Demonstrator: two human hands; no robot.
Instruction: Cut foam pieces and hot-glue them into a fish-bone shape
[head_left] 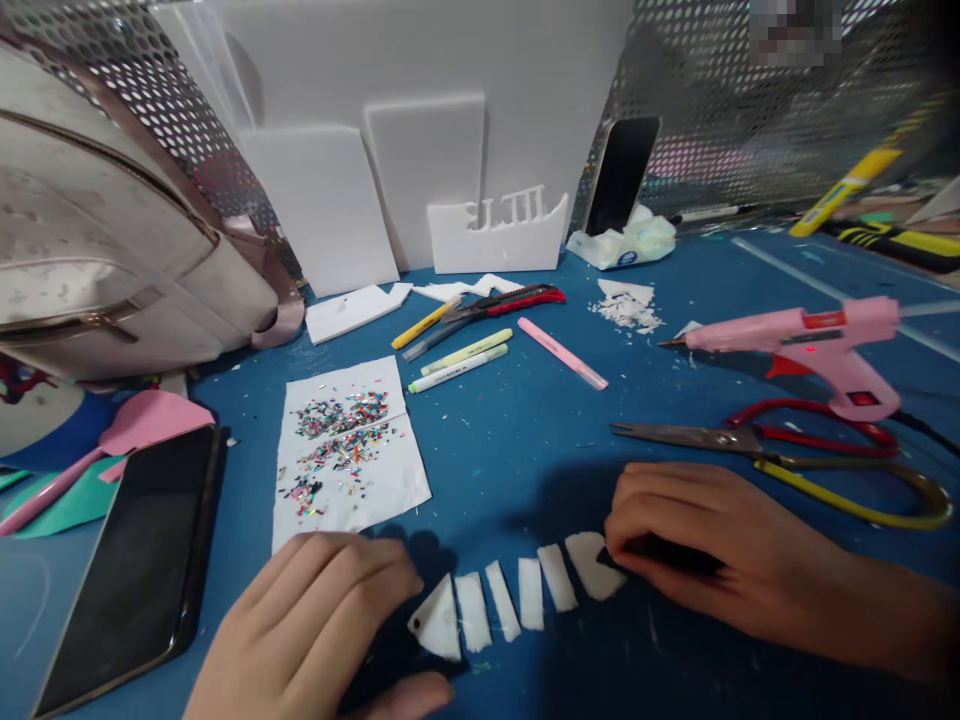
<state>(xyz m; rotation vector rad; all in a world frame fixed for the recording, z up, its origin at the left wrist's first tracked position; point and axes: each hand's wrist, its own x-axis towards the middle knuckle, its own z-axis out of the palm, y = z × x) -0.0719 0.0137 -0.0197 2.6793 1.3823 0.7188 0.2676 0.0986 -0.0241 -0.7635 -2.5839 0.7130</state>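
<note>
A row of white foam pieces lies on the blue table in a fish-like shape. At its left end is a triangular piece (439, 620) with a black dot; several narrow strips (531, 594) follow, with small gaps between them. My left hand (315, 620) rests beside the triangular piece, fingers bent and thumb apart, holding nothing that I can see. At the right end, the closed fingertips of my right hand (697, 550) are on the edge of the notched tail piece (592, 565). Part of that edge is hidden by the fingers.
A creased white paper (352, 510) bears colourful glitter bits. Scissors (727, 438) and a pink glue gun (795, 335) lie to the right. A phone (127, 570) lies left, below a backpack (112, 230). Highlighters (562, 352) and a red cutter (517, 298) lie before white foam boards (322, 210).
</note>
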